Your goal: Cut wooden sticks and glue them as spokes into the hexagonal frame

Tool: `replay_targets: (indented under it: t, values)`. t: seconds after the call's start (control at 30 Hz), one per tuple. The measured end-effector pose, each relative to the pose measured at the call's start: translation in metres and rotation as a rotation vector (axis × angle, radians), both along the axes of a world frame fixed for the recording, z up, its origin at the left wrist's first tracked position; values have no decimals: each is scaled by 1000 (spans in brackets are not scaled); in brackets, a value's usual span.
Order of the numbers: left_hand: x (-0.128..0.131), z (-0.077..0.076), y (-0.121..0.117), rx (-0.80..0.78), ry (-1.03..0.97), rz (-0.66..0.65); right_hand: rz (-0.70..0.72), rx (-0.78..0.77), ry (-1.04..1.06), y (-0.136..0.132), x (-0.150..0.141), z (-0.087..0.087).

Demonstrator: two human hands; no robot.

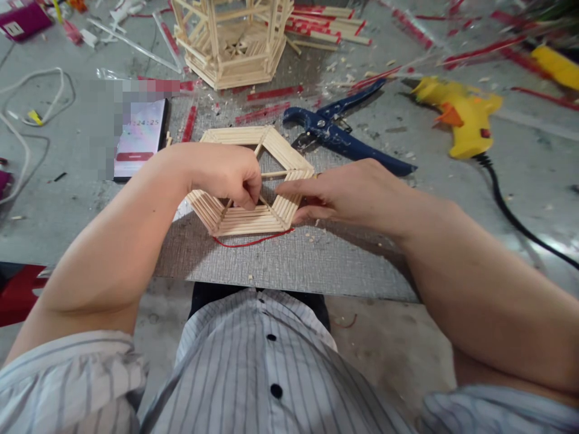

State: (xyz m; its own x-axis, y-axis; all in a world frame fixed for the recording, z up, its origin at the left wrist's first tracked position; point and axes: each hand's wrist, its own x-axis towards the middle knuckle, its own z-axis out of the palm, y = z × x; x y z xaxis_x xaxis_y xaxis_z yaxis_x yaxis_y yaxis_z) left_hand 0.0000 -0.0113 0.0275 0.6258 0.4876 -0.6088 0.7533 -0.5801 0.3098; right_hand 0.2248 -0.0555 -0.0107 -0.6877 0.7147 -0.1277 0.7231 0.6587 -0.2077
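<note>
The frame [246, 223] was gripped by the right fingers [302, 187]. Over its middle, the left fingers [248, 190] were curled closed, contents hidden.

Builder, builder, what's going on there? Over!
Left hand curled over hexagonal stick frame. Right hand at its right side. Red string nearby, blue cutters beyond.

Surrounding items, grey tabletop [289, 265]; clock read from mid-view.
Eleven o'clock: one upright wooden-stick structure [244, 78], multi-sided base. Half past twelve: loose pale sticks [348, 36], red-marked. Twelve: red strips [275, 93], scattered. One: one blue-handled cutter [323, 125], jaws apart. Two: one yellow glue gun [474, 114], orange trigger, black cord [506, 211]. Ten: one phone [140, 135], lit, partly blurred; farther out, one purple object [27, 21]. Between nine and ten: one white cable [26, 150], looped.
</note>
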Motion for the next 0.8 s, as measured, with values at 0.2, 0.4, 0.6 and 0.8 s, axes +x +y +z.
replay_targets:
  t: [0.2, 0.4, 0.6, 0.8]
  values:
    - [0, 0, 0, 10, -6, 7, 7, -41, -12, 1, 0, 2]
    - [-1, 0, 1, 15, -37, -11, 8, -32, -19, 1, 0, 4]
    - [0, 2, -1, -8, 22, 63, 16, -6, -30, 1, 1, 2]
    - [2, 1, -2, -6, 48, 44, 4, -12, -8, 1, 1, 1]
